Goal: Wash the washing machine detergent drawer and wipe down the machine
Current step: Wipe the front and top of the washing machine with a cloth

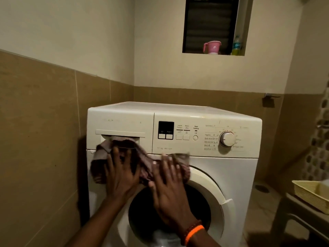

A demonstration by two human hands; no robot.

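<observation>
A white front-loading washing machine fills the middle of the head view, with a dark round door glass. Its detergent drawer sits shut at the top left of the front panel. A brownish checked cloth is spread over the front, reaching from the drawer's handle recess to the door rim. My left hand presses flat on the cloth's left part with fingers spread. Pressing its right part is my right hand, which wears an orange wristband.
A control panel with a dial and buttons runs along the machine's top right. A tiled wall stands close on the left. A pink mug and a bottle stand in a window niche above. A cream basket rests on a stool at right.
</observation>
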